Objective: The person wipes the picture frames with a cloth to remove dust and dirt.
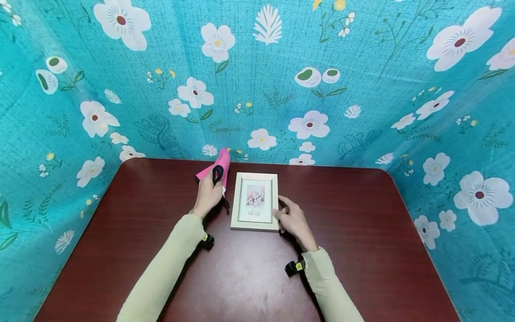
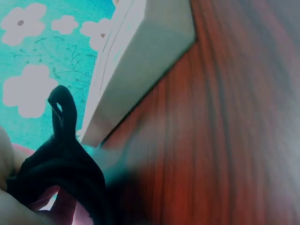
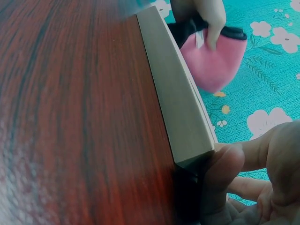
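Observation:
In the head view, my left hand (image 1: 207,194) grips a pink hair dryer (image 1: 224,160) with a bundled black cord (image 1: 217,172) at the far edge of the table. The left wrist view shows the looped cord (image 2: 65,117) close up beside the fingers. Just right of the dryer lies a pale picture frame (image 1: 234,201), face up, with a flower print behind its glass. My right hand (image 1: 295,219) holds its right side, the thumb on the front border. In the right wrist view, the thumb and fingers are at the frame's near corner (image 3: 197,145).
The dark red-brown table (image 1: 249,277) has rounded far corners. A turquoise flowered cloth (image 1: 241,89) hangs behind it and along both sides. Each wrist wears a black strap with a small camera.

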Available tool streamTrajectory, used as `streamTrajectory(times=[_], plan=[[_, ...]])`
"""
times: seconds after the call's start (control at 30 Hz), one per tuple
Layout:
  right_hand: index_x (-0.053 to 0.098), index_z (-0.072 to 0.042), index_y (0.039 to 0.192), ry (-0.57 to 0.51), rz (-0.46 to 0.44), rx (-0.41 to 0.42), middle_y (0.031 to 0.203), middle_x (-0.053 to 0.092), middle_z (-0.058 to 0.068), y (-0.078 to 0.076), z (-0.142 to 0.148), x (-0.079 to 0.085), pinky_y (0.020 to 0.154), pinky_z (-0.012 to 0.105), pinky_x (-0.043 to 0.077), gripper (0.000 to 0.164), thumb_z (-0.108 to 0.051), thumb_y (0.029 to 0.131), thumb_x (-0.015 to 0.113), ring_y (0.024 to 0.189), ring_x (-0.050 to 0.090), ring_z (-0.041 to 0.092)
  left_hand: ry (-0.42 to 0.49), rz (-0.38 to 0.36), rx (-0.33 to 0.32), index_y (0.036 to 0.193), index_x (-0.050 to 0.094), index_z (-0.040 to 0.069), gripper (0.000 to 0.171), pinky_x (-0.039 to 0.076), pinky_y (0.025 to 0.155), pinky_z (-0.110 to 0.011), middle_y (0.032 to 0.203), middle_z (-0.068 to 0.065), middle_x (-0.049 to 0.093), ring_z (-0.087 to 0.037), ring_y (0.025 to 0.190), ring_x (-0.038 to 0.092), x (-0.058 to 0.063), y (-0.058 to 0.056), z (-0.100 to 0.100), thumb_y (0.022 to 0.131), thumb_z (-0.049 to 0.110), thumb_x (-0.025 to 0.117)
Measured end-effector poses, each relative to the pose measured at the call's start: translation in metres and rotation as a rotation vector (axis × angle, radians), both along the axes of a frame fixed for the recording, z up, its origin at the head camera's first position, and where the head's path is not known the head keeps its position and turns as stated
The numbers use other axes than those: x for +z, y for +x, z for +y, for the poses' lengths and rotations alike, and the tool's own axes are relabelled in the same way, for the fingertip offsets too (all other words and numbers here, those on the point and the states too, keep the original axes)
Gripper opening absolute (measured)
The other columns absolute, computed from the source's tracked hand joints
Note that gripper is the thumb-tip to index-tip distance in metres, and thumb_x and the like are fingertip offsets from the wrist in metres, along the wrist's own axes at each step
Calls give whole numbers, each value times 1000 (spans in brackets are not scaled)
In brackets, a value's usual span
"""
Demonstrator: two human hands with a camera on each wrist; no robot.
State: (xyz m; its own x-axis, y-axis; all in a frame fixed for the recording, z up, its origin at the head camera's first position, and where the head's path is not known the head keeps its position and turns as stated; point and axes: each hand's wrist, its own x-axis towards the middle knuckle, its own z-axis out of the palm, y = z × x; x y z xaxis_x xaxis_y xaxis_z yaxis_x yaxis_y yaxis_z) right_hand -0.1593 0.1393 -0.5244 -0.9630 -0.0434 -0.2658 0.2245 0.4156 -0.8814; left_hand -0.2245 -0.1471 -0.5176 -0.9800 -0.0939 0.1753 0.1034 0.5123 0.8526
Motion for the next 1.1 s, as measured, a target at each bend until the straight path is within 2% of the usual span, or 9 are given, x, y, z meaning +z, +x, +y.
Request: streamTrajectory(times=[0.1, 0.17, 0.33, 0.6, 0.7, 0.83, 0.93, 1.03, 1.1], plan=[[50, -12, 159, 1, 9, 0, 74, 64, 9, 0, -2, -1, 45, 34, 54, 60, -13, 102, 68, 47, 57, 17, 35, -61, -13, 113, 61, -5, 17, 50, 109, -59, 120, -32, 68, -43, 116, 64, -3, -6, 8, 104, 7, 51], [50, -12, 159, 0, 7, 0, 73, 64, 8, 0, -2, -2, 45, 34, 54, 60, -14, 102, 69, 47, 57, 17, 26, -83, -4, 108, 61, -3, 14, 50, 106, -59, 116, -30, 69, -41, 111, 64, -8, -10, 12, 103, 7, 53], [49, -14, 160, -5, -14, -5, 76, 64, 9, 2, -2, -3, 46, 34, 55, 60, -15, 103, 68, 49, 58, 18, -46, -45, 1, 101, 64, 3, 11, 55, 97, -54, 109, -23, 74, -36, 103, 70, -27, -15, 18, 98, 9, 56], [50, -11, 159, -9, 1, -21, 76, 64, 10, 4, -1, -3, 44, 34, 53, 60, -13, 102, 68, 47, 57, 17, -127, -53, -19, 109, 65, 1, 19, 53, 98, -64, 115, -28, 73, -51, 110, 69, -57, -26, 17, 94, 10, 56], [50, -11, 160, -10, 2, -19, 75, 64, 9, 3, -1, -3, 45, 33, 54, 61, -13, 102, 68, 47, 56, 17, -139, -45, -18, 103, 63, 4, 13, 54, 93, -65, 110, -26, 74, -50, 104, 70, -60, -22, 16, 93, 9, 57], [49, -12, 160, -19, -2, -19, 74, 63, 9, 3, 0, -3, 46, 32, 54, 61, -12, 102, 68, 47, 56, 17, -120, -69, -14, 100, 63, 5, 11, 54, 94, -62, 106, -23, 73, -45, 99, 68, -55, -10, 18, 92, 7, 56], [49, -13, 160, -19, -5, -15, 74, 62, 9, 2, 0, -2, 46, 32, 54, 61, -13, 102, 68, 48, 56, 17, -98, -89, -23, 103, 63, 4, 13, 54, 97, -60, 106, -22, 72, -42, 100, 67, -45, 3, 19, 92, 5, 55], [49, -13, 160, -5, -2, -7, 75, 63, 9, 0, 0, -2, 46, 32, 54, 61, -13, 102, 68, 47, 56, 16, -86, -89, -29, 104, 63, 4, 13, 54, 98, -59, 108, -21, 72, -40, 102, 67, -41, 13, 18, 93, 5, 55], [49, -14, 160, 1, 1, -2, 75, 63, 9, 0, 0, -1, 46, 32, 54, 61, -14, 103, 68, 48, 57, 16, -92, -89, -35, 103, 62, 5, 11, 54, 98, -59, 108, -20, 72, -39, 102, 67, -43, 15, 17, 94, 5, 55]])
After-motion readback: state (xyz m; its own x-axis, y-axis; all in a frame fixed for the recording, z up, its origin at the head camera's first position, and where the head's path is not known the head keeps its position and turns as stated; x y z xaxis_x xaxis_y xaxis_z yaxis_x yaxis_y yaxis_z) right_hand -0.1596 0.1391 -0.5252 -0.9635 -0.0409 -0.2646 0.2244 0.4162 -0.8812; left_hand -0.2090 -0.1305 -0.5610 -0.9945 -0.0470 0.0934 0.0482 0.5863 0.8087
